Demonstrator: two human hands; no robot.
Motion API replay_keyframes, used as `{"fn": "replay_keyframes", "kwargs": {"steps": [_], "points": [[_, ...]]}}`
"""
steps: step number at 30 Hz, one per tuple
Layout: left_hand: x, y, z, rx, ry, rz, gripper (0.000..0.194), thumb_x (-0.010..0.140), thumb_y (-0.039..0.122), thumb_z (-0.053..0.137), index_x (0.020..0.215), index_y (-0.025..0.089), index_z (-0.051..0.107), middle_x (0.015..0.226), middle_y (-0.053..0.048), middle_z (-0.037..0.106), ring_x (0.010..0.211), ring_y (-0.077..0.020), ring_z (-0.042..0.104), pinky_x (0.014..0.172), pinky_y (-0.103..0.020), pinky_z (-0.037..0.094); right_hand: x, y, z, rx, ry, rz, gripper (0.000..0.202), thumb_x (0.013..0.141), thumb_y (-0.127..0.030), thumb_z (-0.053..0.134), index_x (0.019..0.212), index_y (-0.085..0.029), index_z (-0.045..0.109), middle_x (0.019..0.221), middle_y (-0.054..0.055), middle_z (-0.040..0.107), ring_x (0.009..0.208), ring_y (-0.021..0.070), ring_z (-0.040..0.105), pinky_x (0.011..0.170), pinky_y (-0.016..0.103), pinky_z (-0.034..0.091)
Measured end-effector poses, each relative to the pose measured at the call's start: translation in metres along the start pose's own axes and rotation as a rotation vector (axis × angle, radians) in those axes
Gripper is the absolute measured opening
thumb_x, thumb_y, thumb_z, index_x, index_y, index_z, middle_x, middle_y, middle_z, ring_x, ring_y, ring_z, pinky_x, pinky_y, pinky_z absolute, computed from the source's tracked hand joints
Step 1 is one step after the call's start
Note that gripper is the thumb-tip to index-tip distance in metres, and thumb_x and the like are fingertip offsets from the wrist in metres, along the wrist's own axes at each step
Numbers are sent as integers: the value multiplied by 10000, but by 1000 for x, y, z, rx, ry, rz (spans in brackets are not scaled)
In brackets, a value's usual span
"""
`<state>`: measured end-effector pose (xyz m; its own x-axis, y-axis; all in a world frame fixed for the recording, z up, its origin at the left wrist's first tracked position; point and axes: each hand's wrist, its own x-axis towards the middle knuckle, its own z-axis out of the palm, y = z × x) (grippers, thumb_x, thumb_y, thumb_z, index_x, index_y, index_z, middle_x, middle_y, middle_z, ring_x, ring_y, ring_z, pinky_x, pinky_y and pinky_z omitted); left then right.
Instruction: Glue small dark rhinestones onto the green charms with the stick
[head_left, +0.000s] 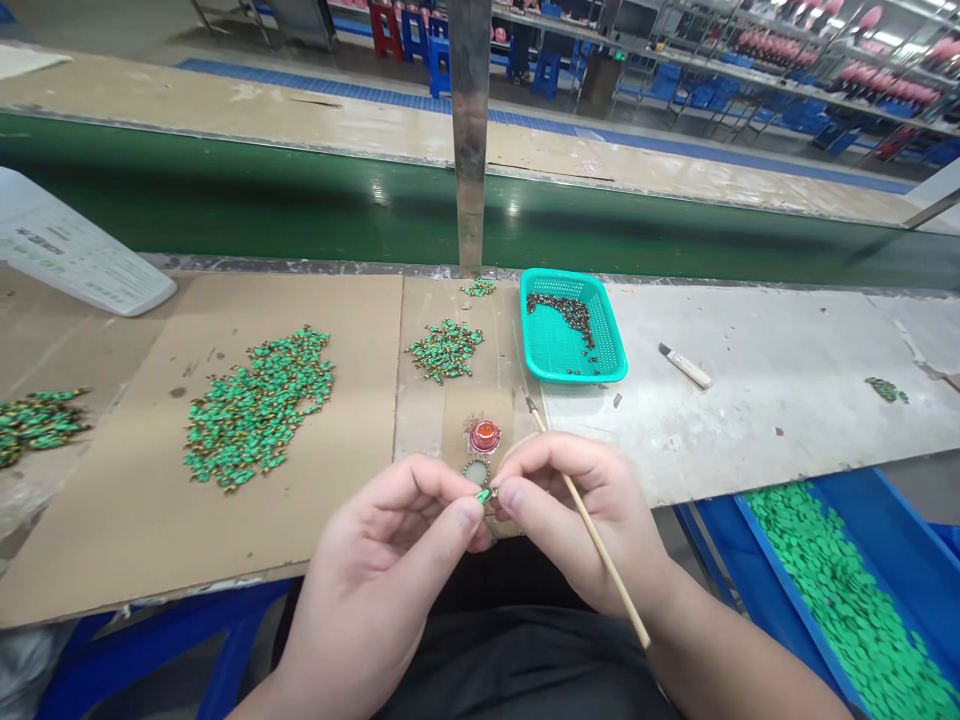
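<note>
Between the fingertips of my left hand [405, 560] is a small green piece [482, 495]. My right hand [581, 510] pinches a tiny dark part [493, 492] that meets the green piece, and a thin wooden brush [592, 530] rests across that hand, its tip pointing up and away. Just beyond my fingertips are a small round dish [476, 471] with a pale inside and a cap holding red-orange liquid [485, 435]. A teal basket [531, 350] with many small dark parts stands behind my right hand.
Piles of green-and-brown pieces lie on the cardboard at left [259, 405] and centre [446, 350]. A flat brush [686, 367] lies at right. A white container [75, 250] is back left. Blue bins at lower right hold green pieces [847, 580]. A metal post [470, 140] rises behind the table.
</note>
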<state>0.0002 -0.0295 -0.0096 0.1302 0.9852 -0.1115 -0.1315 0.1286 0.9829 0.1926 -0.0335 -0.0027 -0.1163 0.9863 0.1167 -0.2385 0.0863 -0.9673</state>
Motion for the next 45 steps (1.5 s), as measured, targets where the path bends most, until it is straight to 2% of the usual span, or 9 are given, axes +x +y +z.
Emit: {"fn": "replay_keyframes", "kwargs": {"steps": [6, 12, 16, 19, 24, 30, 34, 41, 45], "points": [[-3, -8, -4, 4, -37, 1, 119, 971, 237, 973, 879, 238, 896, 777, -15, 848, 713, -194, 853, 699, -223, 733, 1, -5, -2, -229, 7, -155, 212, 985, -65, 811, 858, -232, 781, 803, -23, 861, 724, 143, 837, 749, 241, 676], [-7, -8, 3, -53, 26, -12, 116, 948, 226, 988, 882, 276, 907, 803, 14, 859, 752, -181, 876, 750, -208, 742, 1, -4, -4, -318, 17, -179, 214, 1020, -126, 844, 849, -232, 771, 799, -29, 849, 713, 123, 798, 717, 221, 632], [-6, -9, 2, -54, 6, 16, 111, 989, 237, 961, 897, 279, 915, 818, 7, 863, 758, -182, 882, 756, -207, 746, 2, -2, -2, -305, 27, -199, 216, 1019, -109, 826, 856, -235, 763, 805, -29, 845, 729, 125, 795, 730, 227, 630], [-5, -10, -3, -7, -45, 17, 109, 977, 221, 970, 904, 281, 916, 817, 8, 870, 745, -176, 877, 748, -202, 742, 3, 0, -1, -263, 12, -189, 224, 1010, -84, 808, 853, -238, 765, 810, -26, 846, 737, 133, 801, 727, 237, 632], [0, -6, -5, 2, -52, 1, 109, 967, 227, 975, 883, 262, 914, 764, 0, 847, 710, -166, 847, 708, -180, 708, 3, 1, -3, -173, -6, -102, 194, 1003, -100, 824, 868, -235, 792, 823, -12, 854, 742, 147, 823, 703, 235, 643], [2, -2, -1, -29, -19, -14, 152, 932, 268, 1003, 834, 248, 889, 692, 7, 800, 662, -153, 789, 686, -179, 670, 0, 4, -8, -134, 54, 33, 94, 994, -224, 881, 911, -216, 839, 811, 16, 827, 686, 152, 746, 637, 253, 620], [-6, 0, 5, -40, 51, -85, 178, 932, 297, 1012, 825, 244, 881, 726, 0, 786, 709, -173, 770, 709, -220, 665, 0, 1, -6, -25, -3, 88, 184, 997, -300, 950, 904, -224, 810, 811, 20, 835, 696, 176, 780, 672, 293, 691], [-13, 2, 15, -89, 114, -109, 176, 910, 276, 1012, 808, 253, 871, 758, 5, 795, 724, -176, 759, 726, -242, 664, -3, 5, -1, 105, -27, 68, 204, 1037, -293, 960, 928, -225, 801, 845, 16, 842, 714, 173, 833, 738, 300, 745], [-13, 3, 16, -79, 107, -96, 172, 942, 266, 980, 810, 258, 870, 750, 17, 786, 719, -160, 745, 732, -222, 654, -5, 8, -1, 116, -27, 92, 255, 1076, -402, 942, 951, -222, 811, 865, 33, 853, 713, 193, 850, 751, 342, 770]]}}
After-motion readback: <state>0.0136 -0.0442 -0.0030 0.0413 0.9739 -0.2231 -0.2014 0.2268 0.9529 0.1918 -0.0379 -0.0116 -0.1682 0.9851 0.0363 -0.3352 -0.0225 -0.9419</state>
